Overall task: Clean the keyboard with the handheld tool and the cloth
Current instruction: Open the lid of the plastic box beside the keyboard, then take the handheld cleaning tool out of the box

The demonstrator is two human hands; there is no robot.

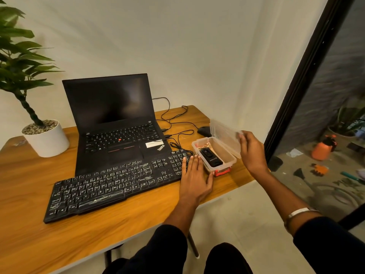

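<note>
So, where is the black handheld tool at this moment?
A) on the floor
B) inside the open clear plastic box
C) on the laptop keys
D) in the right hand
B: the black handheld tool lies inside the clear plastic box, whose lid the right hand holds lifted, while the left hand rests flat beside the box.

The keyboard (116, 182) lies on the wooden table (29, 175), directly in front of the open laptop (116, 123). At the keyboard's right end stands a clear plastic box (227, 153) containing a black handheld tool (211, 158). The left hand (194, 175) rests flat between keyboard and box, fingers straight. The right hand (251, 150) holds the raised lid (224, 133). A potted plant (39, 133) stands left of the laptop.
</note>
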